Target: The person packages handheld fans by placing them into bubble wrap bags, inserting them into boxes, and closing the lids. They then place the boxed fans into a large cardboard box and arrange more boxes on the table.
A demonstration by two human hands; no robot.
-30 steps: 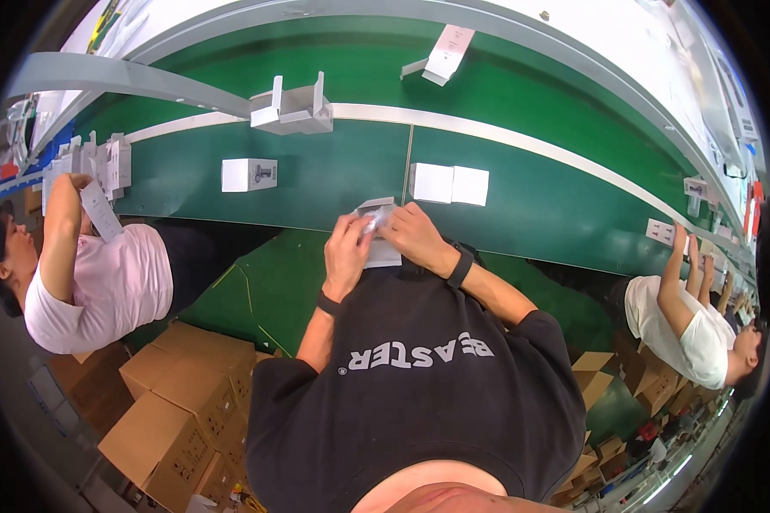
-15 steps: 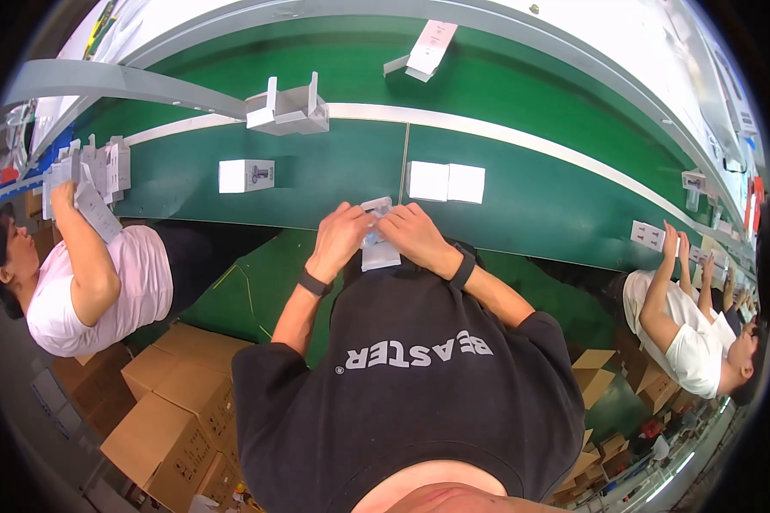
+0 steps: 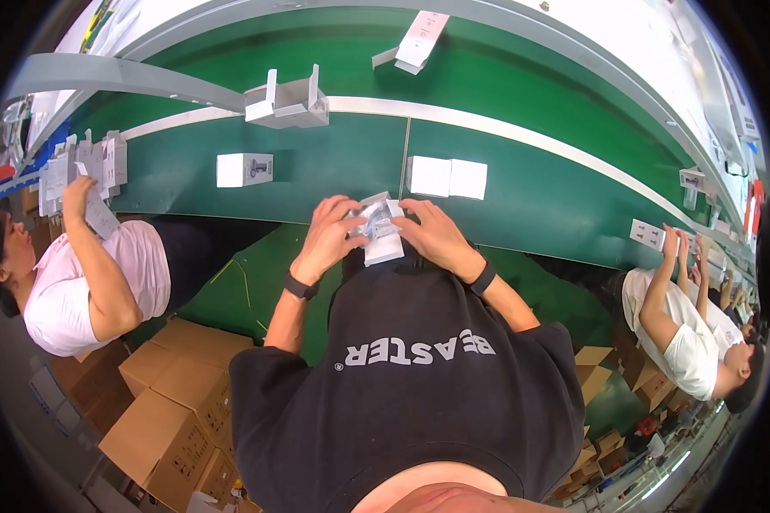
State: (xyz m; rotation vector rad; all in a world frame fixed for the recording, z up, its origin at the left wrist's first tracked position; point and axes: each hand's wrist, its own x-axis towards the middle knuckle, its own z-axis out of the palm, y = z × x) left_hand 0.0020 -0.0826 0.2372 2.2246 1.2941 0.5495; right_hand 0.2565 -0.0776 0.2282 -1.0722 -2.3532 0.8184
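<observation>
A small white carton (image 3: 384,250) with its flaps open is held at the table's near edge, in front of my chest. Inside its mouth shows something in shiny clear plastic (image 3: 371,217), too small to make out. My left hand (image 3: 327,233) grips the carton's left side, fingers curled over the top edge. From the other side my right hand (image 3: 438,233) holds the right wall between thumb and fingers. Beyond my hands two white cartons (image 3: 447,177) stand side by side, and a single closed carton (image 3: 245,170) stands to the left.
Past the white strip, an open carton (image 3: 287,104) and another with a raised flap (image 3: 421,41) rest on the green belt (image 3: 505,77). A grey rail crosses at upper left. Co-workers handle cartons on both sides. Brown boxes (image 3: 167,410) are stacked behind me at left.
My hands have moved apart from over the carton's mouth to its two sides, showing the plastic inside. The co-worker at left has shifted the carton in hand slightly.
</observation>
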